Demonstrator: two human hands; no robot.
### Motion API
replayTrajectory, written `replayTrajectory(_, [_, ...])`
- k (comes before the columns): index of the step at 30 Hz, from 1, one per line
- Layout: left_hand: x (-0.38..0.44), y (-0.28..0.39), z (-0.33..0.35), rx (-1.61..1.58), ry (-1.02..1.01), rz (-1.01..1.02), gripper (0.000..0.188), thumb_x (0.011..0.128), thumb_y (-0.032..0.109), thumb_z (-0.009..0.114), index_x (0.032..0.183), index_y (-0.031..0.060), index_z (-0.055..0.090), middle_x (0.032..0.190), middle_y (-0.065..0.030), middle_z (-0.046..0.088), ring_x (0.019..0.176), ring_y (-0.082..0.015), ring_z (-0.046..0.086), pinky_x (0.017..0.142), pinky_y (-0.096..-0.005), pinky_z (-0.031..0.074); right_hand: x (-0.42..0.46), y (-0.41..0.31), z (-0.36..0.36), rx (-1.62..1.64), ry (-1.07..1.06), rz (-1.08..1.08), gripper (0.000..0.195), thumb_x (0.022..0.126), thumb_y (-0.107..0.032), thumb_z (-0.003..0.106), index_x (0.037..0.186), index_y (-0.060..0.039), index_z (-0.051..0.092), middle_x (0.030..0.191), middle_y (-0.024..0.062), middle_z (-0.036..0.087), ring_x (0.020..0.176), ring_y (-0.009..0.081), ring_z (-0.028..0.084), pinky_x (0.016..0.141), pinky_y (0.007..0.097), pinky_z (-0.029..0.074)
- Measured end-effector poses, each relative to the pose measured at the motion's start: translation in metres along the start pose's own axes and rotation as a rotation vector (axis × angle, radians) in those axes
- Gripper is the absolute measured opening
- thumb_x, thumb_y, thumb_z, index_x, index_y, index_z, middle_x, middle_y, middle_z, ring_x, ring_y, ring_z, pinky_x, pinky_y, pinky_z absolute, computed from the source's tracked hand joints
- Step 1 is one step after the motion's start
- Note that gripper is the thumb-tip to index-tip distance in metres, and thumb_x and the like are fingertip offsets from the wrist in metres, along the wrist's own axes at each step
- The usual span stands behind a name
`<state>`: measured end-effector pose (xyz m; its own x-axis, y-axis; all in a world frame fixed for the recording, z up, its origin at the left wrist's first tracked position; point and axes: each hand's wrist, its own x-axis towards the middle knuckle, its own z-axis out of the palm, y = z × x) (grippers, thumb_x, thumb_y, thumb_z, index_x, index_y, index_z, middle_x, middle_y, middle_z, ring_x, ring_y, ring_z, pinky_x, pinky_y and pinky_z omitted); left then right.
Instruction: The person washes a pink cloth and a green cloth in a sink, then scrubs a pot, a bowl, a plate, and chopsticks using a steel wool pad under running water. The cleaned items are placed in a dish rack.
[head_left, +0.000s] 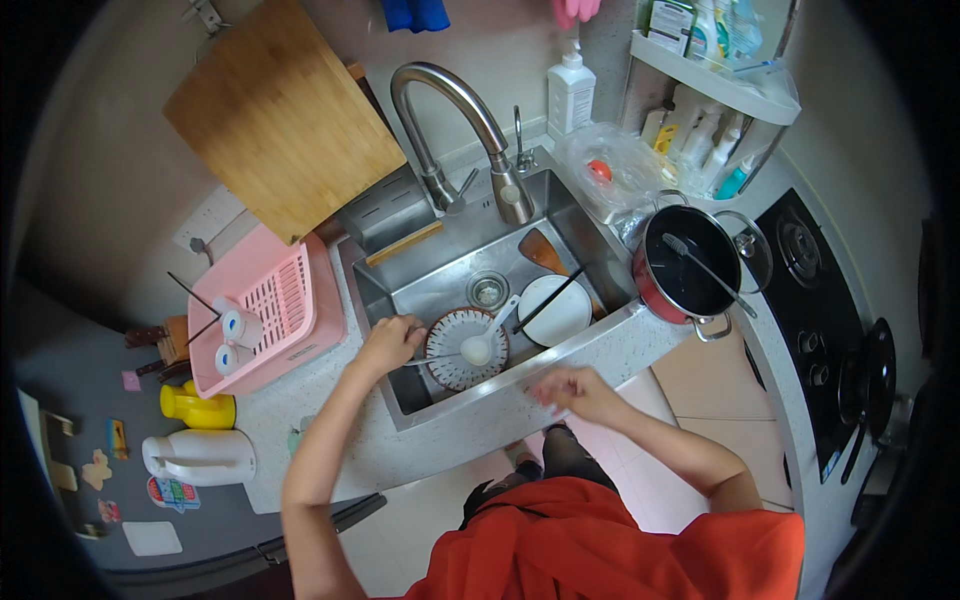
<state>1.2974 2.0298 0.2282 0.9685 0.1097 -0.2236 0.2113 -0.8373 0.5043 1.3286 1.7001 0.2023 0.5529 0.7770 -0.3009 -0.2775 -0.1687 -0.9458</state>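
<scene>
My left hand (391, 343) is at the left rim of the steel sink (442, 274), beside a patterned plate (442, 337); a thin utensil handle reaches from the plate towards it, and whether the fingers hold it I cannot tell. On the plate lies a white ladle (477, 350). My right hand (576, 393), slightly blurred, hovers over the sink's front edge with its fingers curled loosely and nothing seen in them. Black chopsticks (551, 298) lie across a white bowl (564, 328). A wooden spatula (541, 252) rests behind the bowl, under the faucet (512, 199).
Right of the sink stands a red pot (655, 281) with a brush (709, 271) across it, near a black stove (787, 300). A pink dish rack (330, 322), a yellow jug (202, 409) and a white jug (217, 457) stand left. A wooden cutting board (285, 112) leans behind.
</scene>
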Motion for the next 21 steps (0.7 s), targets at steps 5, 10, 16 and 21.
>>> replayTrajectory(5, [0.036, -0.019, 0.078, -0.156, 0.118, -0.148, 0.018, 0.079, 0.01, 0.056, 0.09, -0.0018, 0.063, 0.085, -0.0229, 0.063, 0.085, -0.0356, 0.061, 0.078, -0.0403, 0.048, 0.082, 0.021, -0.066, -0.459, 0.313, -0.088, 0.018, 0.08, -0.011, 0.058, 0.093, 0.0011, 0.061, 0.077, 0.0159, 0.063, 0.07, 0.0221, 0.062, 0.062, 0.0323, 0.049])
replayTrajectory(10, [0.051, -0.032, 0.11, -0.187, 0.172, -0.159, 0.018, 0.078, 0.006, 0.056, 0.093, 0.0003, 0.063, 0.094, -0.024, 0.06, 0.085, -0.0377, 0.06, 0.079, -0.0405, 0.048, 0.154, 0.047, -0.097, -0.652, 0.263, -0.166, 0.018, 0.077, -0.011, 0.059, 0.09, 0.0013, 0.061, 0.078, 0.0168, 0.064, 0.073, 0.0291, 0.062, 0.068, 0.0368, 0.049])
replayTrajectory(16, [0.071, -0.07, 0.131, -0.037, 0.234, -0.298, 0.022, 0.075, 0.007, 0.057, 0.096, 0.0038, 0.063, 0.096, -0.0226, 0.059, 0.093, -0.0379, 0.057, 0.083, -0.0407, 0.046, 0.225, 0.084, -0.1, -1.047, 0.094, -0.013, 0.029, 0.072, -0.009, 0.06, 0.099, -0.0019, 0.06, 0.101, 0.0206, 0.057, 0.1, 0.035, 0.054, 0.086, 0.0406, 0.044])
replayTrajectory(21, [0.07, -0.103, 0.141, 0.05, 0.136, -0.369, 0.029, 0.08, 0.015, 0.055, 0.107, 0.0082, 0.059, 0.104, -0.0245, 0.055, 0.097, -0.0399, 0.054, 0.087, -0.0436, 0.044, 0.254, 0.099, -0.089, -1.301, -0.1, -0.182, 0.038, 0.069, -0.012, 0.061, 0.107, -0.0052, 0.058, 0.113, 0.0193, 0.049, 0.109, 0.0351, 0.047, 0.091, 0.039, 0.041])
